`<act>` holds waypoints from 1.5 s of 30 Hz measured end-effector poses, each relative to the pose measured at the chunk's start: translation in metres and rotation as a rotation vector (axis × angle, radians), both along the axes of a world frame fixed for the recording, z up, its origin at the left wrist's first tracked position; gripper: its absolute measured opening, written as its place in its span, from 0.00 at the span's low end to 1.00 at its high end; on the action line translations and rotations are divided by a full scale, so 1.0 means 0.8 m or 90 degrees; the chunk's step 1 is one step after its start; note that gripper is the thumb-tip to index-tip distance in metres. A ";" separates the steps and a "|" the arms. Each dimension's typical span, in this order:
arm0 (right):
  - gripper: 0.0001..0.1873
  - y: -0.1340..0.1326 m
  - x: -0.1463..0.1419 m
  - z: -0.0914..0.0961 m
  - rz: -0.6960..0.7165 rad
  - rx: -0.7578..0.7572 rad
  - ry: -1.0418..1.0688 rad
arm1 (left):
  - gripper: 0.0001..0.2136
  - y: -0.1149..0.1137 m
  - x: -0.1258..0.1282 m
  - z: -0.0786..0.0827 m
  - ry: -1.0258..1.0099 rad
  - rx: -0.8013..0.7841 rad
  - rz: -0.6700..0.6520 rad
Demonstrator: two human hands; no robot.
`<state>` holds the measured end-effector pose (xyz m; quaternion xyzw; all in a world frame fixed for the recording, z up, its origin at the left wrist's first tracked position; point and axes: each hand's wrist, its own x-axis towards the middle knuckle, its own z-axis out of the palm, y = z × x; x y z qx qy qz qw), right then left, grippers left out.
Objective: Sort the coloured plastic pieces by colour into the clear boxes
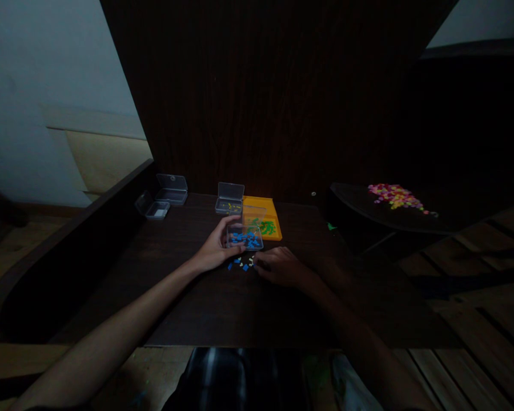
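My left hand [212,250] is wrapped round the left side of a small clear plastic box [259,248], its lid raised at the back. Small blue pieces [245,238] lie inside that box. In front of it, several loose blue pieces [245,267] and pale yellow pieces [251,261] are scattered on the dark table [205,314]. My right hand [280,266] rests at the right edge of these loose pieces with its fingers drawn together. Its fingertips are dim, and whatever they pinch, if anything, is hidden.
Behind the box lies an orange tray [259,201] with green pieces [263,226]. Beside it stands an open clear box [230,190] with yellow bits. Two more open clear boxes [171,184] sit far left. A pile of colourful pieces [396,196] lies on a ledge at right.
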<state>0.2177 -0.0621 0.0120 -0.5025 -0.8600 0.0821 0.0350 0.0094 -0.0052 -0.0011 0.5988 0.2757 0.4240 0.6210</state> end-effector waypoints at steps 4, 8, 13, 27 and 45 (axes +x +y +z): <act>0.06 0.001 0.003 0.001 0.005 0.007 0.017 | 0.33 0.000 0.000 0.000 0.009 -0.002 0.007; 0.05 0.003 0.005 0.001 0.036 -0.001 0.052 | 0.33 0.000 0.000 0.001 0.012 0.007 0.007; 0.02 0.007 0.010 0.002 0.069 -0.053 0.116 | 0.34 -0.001 0.000 0.002 0.012 -0.004 0.006; 0.05 0.008 0.011 0.005 0.024 -0.075 0.119 | 0.33 0.002 0.000 -0.003 0.006 0.014 -0.003; 0.10 0.006 0.009 0.005 -0.002 -0.079 0.049 | 0.33 -0.001 0.000 0.000 0.010 0.009 -0.005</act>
